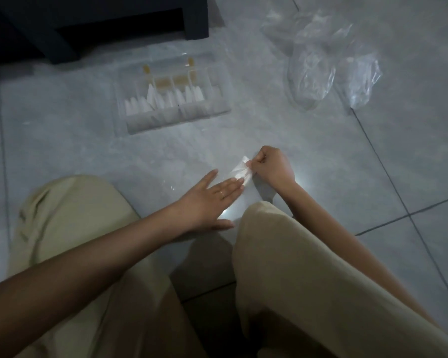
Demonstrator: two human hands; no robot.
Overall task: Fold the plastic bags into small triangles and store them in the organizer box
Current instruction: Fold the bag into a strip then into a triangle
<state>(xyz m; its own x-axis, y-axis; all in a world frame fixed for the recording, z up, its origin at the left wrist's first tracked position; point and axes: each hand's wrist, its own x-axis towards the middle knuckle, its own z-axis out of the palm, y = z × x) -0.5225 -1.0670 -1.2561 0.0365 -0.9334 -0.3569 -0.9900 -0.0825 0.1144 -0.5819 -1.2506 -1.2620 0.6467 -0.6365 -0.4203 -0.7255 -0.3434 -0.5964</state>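
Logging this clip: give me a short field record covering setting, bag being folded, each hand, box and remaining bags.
setting: person seated on tiled floor
bag in progress: clear, partly folded, lying on the floor
left hand: flat, fingers straight, pressing the bag in progress down
right hand: pinches its folded end
organizer box: clear, open, beyond the hands
folded triangles: white, standing in its compartments
loose bags: crumpled pile to the right of the box
stage: fold not yet finished
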